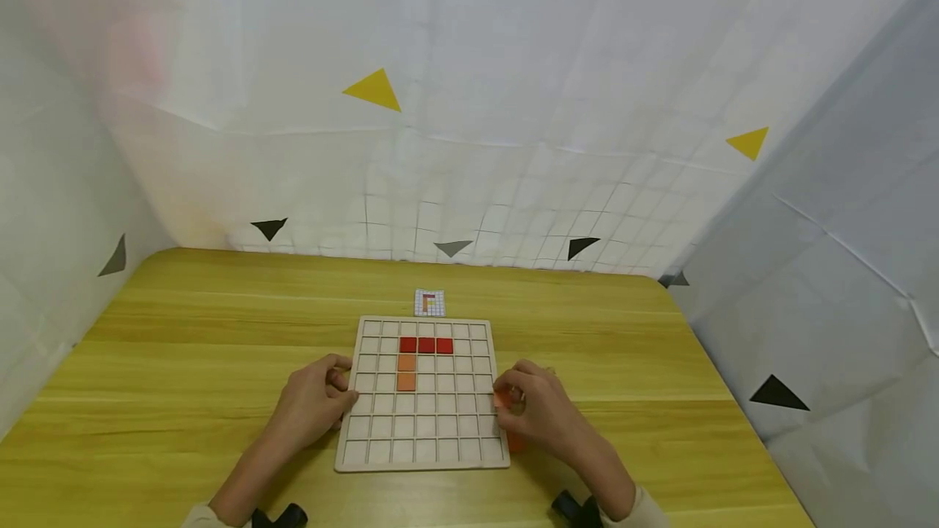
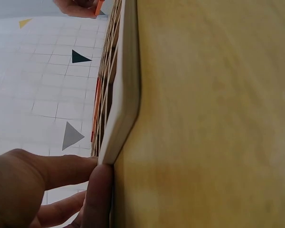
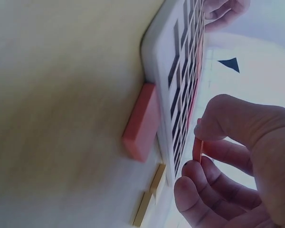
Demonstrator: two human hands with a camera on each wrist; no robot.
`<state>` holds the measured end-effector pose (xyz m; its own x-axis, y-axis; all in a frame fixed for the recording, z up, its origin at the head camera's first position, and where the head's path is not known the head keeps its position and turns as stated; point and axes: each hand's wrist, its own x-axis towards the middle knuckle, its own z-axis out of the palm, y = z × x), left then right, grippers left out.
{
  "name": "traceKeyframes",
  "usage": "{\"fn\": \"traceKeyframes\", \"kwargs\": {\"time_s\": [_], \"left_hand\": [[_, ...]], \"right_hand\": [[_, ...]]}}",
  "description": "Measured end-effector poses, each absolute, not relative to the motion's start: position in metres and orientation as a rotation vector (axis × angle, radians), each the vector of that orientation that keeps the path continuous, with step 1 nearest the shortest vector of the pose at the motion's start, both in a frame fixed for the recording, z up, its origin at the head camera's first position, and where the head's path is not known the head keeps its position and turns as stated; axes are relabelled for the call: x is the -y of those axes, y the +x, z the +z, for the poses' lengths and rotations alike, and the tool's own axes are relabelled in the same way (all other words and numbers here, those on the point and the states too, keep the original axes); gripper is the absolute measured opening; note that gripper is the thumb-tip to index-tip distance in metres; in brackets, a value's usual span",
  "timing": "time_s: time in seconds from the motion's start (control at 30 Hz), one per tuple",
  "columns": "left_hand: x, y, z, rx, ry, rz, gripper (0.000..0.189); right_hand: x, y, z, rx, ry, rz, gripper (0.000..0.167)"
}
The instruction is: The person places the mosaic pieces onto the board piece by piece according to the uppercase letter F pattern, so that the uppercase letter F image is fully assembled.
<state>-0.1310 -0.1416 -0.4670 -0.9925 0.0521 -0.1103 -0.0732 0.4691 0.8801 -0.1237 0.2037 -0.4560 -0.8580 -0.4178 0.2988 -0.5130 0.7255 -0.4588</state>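
Observation:
A wooden grid board (image 1: pixel 385 428) lies on the table, with a row of three red tiles (image 1: pixel 426 345) and two orange tiles (image 1: pixel 407 371) below the row's left end. At the board's left edge, my left hand (image 1: pixel 311 403) holds the rim between thumb and a finger (image 2: pixel 99 194). My right hand (image 1: pixel 544 414) pinches an orange square tile (image 3: pixel 197 148) between thumb and fingertips, over the right rim. Against that side of the board leans or lies another orange tile (image 3: pixel 145 123). Two yellow pieces (image 3: pixel 157 179) lie near it, mostly hidden by the hand in the head view.
Behind the board lies a small card (image 1: pixel 429 303) printed with a grid and a coloured pattern. The wooden table (image 1: pixel 220 332) is bounded by white sheets (image 1: pixel 513 104) marked with yellow, black and grey triangles.

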Motion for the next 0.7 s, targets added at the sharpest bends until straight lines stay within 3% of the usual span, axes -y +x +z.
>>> {"fn": "traceKeyframes", "kwargs": {"time_s": [0.7], "left_hand": [[0.142,-0.131,-0.467,-2.598,-0.033,1.542,0.043]], "right_hand": [[-0.172,-0.125,-0.446,2.774,0.853,0.905,0.019]]}}
